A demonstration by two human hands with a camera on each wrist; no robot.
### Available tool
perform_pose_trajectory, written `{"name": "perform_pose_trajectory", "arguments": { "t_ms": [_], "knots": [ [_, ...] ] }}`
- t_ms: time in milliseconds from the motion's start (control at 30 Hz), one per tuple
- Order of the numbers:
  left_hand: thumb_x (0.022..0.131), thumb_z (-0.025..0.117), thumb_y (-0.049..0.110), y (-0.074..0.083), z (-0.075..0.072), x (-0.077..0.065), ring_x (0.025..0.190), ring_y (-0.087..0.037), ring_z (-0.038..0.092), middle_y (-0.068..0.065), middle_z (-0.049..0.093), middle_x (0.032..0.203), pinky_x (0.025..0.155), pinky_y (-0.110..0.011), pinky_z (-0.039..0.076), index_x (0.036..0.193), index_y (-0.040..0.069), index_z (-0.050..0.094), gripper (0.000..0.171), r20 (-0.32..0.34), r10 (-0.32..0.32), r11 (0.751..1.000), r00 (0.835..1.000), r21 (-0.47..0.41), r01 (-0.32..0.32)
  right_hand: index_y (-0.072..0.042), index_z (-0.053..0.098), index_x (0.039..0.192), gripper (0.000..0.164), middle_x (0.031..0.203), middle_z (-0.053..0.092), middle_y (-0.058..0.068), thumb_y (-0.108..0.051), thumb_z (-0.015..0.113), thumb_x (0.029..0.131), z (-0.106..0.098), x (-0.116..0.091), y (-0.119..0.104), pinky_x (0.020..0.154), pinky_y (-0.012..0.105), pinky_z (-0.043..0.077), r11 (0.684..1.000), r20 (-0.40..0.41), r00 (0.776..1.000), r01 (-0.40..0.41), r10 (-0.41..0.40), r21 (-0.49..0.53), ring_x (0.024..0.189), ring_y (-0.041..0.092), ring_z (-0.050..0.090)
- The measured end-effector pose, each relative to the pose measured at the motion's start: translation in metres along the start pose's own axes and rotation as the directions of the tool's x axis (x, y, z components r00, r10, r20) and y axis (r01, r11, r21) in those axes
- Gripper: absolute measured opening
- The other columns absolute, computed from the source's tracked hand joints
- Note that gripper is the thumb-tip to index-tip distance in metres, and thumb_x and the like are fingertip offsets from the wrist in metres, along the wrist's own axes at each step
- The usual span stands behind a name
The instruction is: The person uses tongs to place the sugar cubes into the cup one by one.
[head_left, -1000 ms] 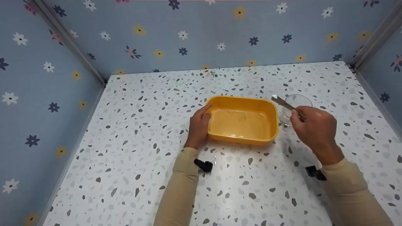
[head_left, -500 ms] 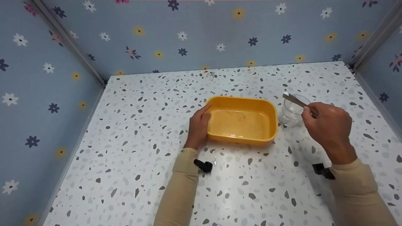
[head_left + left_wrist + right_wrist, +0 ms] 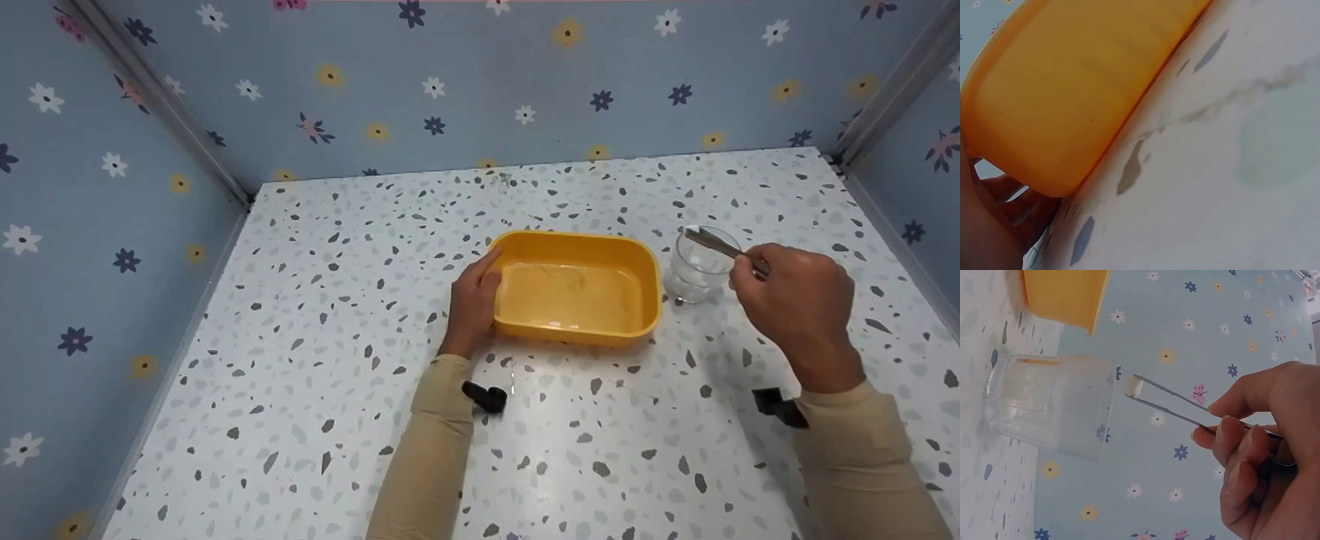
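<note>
My left hand (image 3: pixel 472 304) holds the left end of a yellow rectangular tub (image 3: pixel 577 334), which stands on the table. In the left wrist view, several fingers (image 3: pixel 1010 208) lie against the tub's outer wall; the thumb cannot be made out there. My right hand (image 3: pixel 799 304) pinches metal tweezers (image 3: pixel 1176 414). A small white cylindrical piece (image 3: pixel 1134 385) sits between the tweezer tips, just above the mouth of a clear glass (image 3: pixel 691 285). This glass stands upright, right of the tub. Something whitish shows low in it, too unclear to tell.
The white speckled table (image 3: pixel 337 420) meets flowered blue panels (image 3: pixel 480 82) at the back and sides. A small clear object (image 3: pixel 504 181) lies near the back edge. Black wrist mounts (image 3: pixel 486 397) sit on both sleeves.
My right hand has moved right, bringing the tweezers and white piece from beside the tub's right rim to over the glass. My left hand and the tub stay in place.
</note>
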State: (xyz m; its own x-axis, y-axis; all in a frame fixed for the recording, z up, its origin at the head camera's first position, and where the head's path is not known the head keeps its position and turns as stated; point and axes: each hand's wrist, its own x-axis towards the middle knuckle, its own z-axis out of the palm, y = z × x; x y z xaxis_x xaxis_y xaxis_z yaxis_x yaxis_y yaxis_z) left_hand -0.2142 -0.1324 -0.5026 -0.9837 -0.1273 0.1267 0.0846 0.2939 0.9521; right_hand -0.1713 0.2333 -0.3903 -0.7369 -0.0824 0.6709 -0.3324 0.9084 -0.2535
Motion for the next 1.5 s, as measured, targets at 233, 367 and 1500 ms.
{"name": "perform_pose_trajectory", "arguments": {
  "t_ms": [233, 367, 1500],
  "knots": [
    [0.102, 0.045, 0.024, 0.002, 0.0, -0.001, 0.111, -0.014, 0.057, 0.0, 0.059, 0.135, 0.106, -0.032, 0.042, 0.145, 0.021, 0.056, 0.045, 0.001, -0.013, 1.0, 1.0, 0.002, 0.013, 0.003, 0.075, 0.08, 0.023, 0.066, 0.067, 0.019, -0.007, 0.055, 0.083, 0.0, -0.001, 0.004, 0.04, 0.039, 0.027, 1.0, 0.032, 0.999, -0.017, 0.018, -0.023, 0.048, 0.032, 0.051],
    [0.102, 0.045, 0.024, 0.002, 0.0, -0.001, 0.112, -0.013, 0.057, 0.0, 0.059, 0.136, 0.106, -0.032, 0.041, 0.145, 0.021, 0.056, 0.045, 0.002, -0.009, 1.0, 1.0, 0.003, 0.009, 0.002, 0.076, 0.081, 0.023, 0.066, 0.067, 0.019, -0.008, 0.055, 0.084, -0.001, -0.001, 0.004, 0.038, 0.039, 0.025, 0.998, 0.084, 0.995, -0.051, 0.053, -0.026, 0.047, 0.031, 0.048],
    [0.102, 0.045, 0.021, 0.0, 0.0, 0.0, 0.114, -0.014, 0.057, -0.001, 0.059, 0.137, 0.106, -0.032, 0.042, 0.145, 0.019, 0.055, 0.044, 0.005, 0.016, 1.0, 1.0, -0.013, -0.016, 0.004, 0.076, 0.089, 0.029, 0.074, 0.069, 0.022, -0.017, 0.055, 0.088, 0.0, -0.001, -0.005, 0.035, 0.04, 0.027, 0.978, 0.124, 0.973, -0.187, 0.197, -0.087, 0.049, 0.036, 0.052]
  ]
}}
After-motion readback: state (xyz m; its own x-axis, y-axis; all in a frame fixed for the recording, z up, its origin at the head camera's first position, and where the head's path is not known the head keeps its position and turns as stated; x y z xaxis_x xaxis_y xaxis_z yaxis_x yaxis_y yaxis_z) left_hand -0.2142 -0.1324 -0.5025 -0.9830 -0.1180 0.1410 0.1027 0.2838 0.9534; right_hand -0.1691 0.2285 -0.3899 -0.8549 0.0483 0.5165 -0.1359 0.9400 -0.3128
